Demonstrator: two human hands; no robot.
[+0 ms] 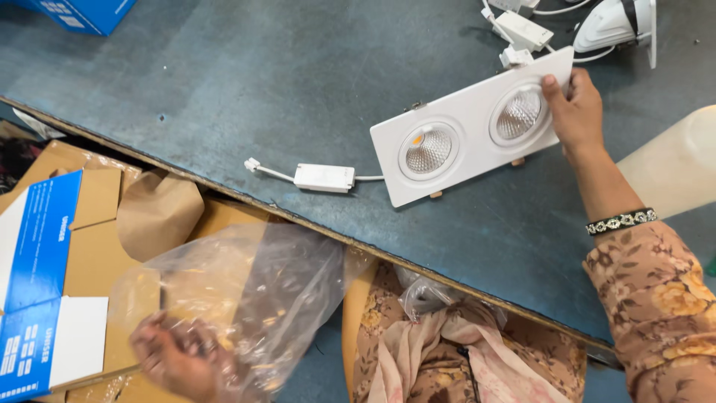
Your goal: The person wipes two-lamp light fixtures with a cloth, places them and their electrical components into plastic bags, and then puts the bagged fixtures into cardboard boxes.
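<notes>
A worn, dark blue-grey workbench (pixel 246 82) fills the upper frame, its edge running diagonally from nine o'clock down to five o'clock. At two o'clock the right hand (pixel 573 112) grips the far end of a white rectangular twin downlight (pixel 471 136), thumb pressed on its face beside the second lamp and fingers wrapped behind the edge, out of sight. The fitting lies tilted on the bench; a thin cable leads from it toward nine o'clock to a small white driver box (pixel 324 177) lying near the bench edge. At seven o'clock, below the bench, the left hand (pixel 173 357) is blurred behind a clear plastic bag (pixel 253 298) that it clutches; the fingers look closed on the film, though their outlines are hard to make out. At eight o'clock sits an open blue-and-white carton (pixel 37 283) among brown cardboard (pixel 156 213). A blue box (pixel 82 13) is cut off at eleven o'clock. At one o'clock, more white connectors (pixel 522 31) and a white rounded fitting (pixel 615 22) are partly cropped by the top edge. A pale cream object (pixel 671 160) at three o'clock is cut off.
</notes>
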